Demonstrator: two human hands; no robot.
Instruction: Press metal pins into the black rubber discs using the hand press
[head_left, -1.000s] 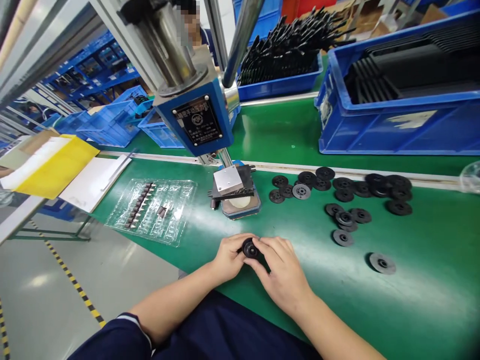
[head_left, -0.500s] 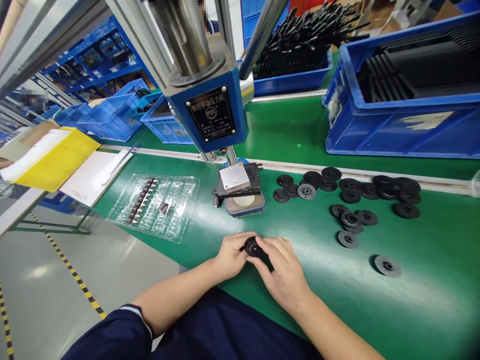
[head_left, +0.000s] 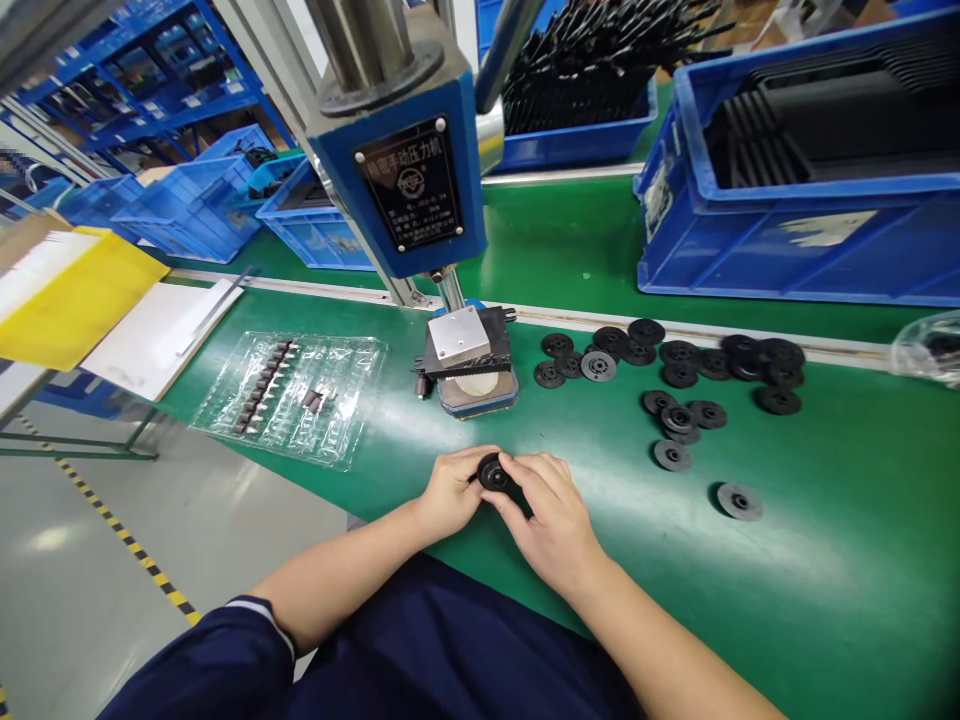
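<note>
Close to the table's front edge, my left hand (head_left: pixel 452 492) and my right hand (head_left: pixel 546 510) meet around a small round black part (head_left: pixel 493 473) with a stepped hub. Both are closed on it, the left from its left side, the right with thumb and fingers at its right rim. Beyond them stands a blue hand press (head_left: pixel 424 170), with a black plate-like part (head_left: pixel 499 345) and a silver metal block (head_left: pixel 458 337) on its base. Several black and grey discs (head_left: pixel 671 455) lie to the right, some overlapping.
A clear plastic tray (head_left: pixel 341 440) with small dark parts lies left of the press. Blue bins (head_left: pixel 750 240) of black parts stand at the back. Further left are a white board (head_left: pixel 139 345) and a yellow folder (head_left: pixel 82 300). A clear bag (head_left: pixel 926 345) sits at the right edge.
The view has shifted, so most things appear slightly higher and further left, and the clear bag shows more at the right. Both hands keep their hold on the round part.
</note>
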